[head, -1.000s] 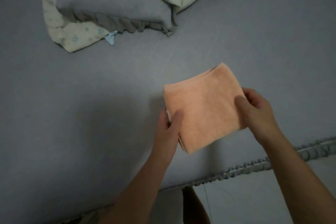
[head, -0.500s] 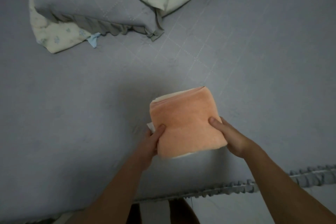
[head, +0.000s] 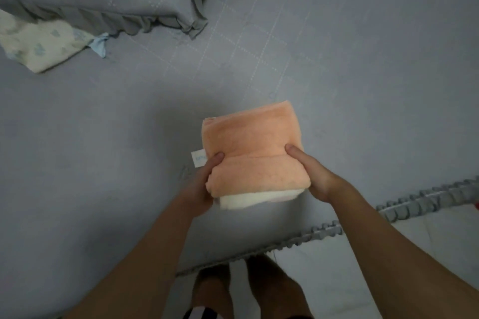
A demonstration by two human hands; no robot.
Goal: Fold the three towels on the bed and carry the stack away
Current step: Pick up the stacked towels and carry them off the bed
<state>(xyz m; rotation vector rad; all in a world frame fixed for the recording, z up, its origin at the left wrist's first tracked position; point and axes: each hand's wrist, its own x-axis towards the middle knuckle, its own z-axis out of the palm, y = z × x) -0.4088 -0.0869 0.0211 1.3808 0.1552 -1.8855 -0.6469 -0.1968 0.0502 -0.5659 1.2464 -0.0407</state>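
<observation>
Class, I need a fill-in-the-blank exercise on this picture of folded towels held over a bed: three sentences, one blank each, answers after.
1. The top folded terry towel in the stack is ____ in colour.
2. The stack is held from both sides by ____ hands: left hand, right hand.
3. The towel showing at the bottom is ____ in colour.

Missing words: orange; two; white
</observation>
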